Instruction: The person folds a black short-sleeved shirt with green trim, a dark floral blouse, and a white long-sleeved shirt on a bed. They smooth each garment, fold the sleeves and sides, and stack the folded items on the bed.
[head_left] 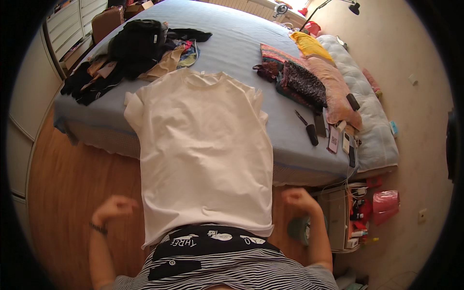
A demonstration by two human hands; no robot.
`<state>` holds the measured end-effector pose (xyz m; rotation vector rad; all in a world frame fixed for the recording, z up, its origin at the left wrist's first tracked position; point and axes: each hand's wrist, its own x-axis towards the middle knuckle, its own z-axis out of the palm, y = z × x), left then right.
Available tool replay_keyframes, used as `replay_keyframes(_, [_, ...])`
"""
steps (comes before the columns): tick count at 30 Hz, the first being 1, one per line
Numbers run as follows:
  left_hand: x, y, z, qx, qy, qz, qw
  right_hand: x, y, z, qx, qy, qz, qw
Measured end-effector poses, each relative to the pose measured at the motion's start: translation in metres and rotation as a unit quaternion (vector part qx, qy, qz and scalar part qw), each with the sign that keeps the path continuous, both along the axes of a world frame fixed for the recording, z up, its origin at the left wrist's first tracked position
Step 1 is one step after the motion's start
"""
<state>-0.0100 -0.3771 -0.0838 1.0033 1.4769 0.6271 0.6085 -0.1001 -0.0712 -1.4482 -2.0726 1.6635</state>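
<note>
A white short-sleeved T-shirt [205, 145] lies face up, with its collar and sleeves on the bed. Its lower part spans the bed's front edge and reaches my waist, where the hem lies against my black-and-white striped clothing [217, 261]. Just outside the shirt's left side is my left hand [117, 207], its fingers curled and a little blurred, with a dark band on the wrist. On the other side my right hand [300, 198] is also curled, apart from the fabric. Neither hand appears to hold anything.
A blue-covered bed [232, 38] carries a heap of dark clothes [140, 50] at left. Pillows [324, 82], a hairbrush-like black tool [309, 129] and phones [333, 139] lie at right. Below stands an open bedside cabinet [336, 217] beside a bin [298, 229].
</note>
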Motion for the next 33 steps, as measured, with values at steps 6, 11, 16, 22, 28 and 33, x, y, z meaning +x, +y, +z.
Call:
replay_keyframes(6, [-0.095, 0.259, -0.002, 0.38, 0.416, 0.238, 0.791, -0.181, 0.2, 0.001, 0.354, -0.029, -0.079, 0.931])
replay_keyframes(11, [-0.142, 0.376, -0.046, 0.149, 0.562, 0.177, 0.794, -0.281, 0.318, -0.015, 0.435, -0.186, -0.103, 0.875])
replay_keyframes(16, [-0.097, 0.389, -0.044, 0.287, 0.502, 0.115, 0.808, -0.312, 0.353, -0.04, 0.46, -0.257, -0.082, 0.846])
replay_keyframes(22, [-0.127, 0.402, -0.022, 0.4, 0.198, 0.273, 0.852, -0.321, 0.364, -0.043, 0.466, -0.097, -0.11, 0.873])
replay_keyframes(28, [-0.143, 0.471, 0.043, 0.446, 0.498, 0.298, 0.681, -0.319, 0.415, 0.017, 0.653, -0.159, -0.137, 0.728])
replay_keyframes(33, [-0.143, 0.523, 0.023, 0.381, 0.613, 0.279, 0.633, -0.318, 0.452, 0.022, 0.639, -0.295, -0.117, 0.7])
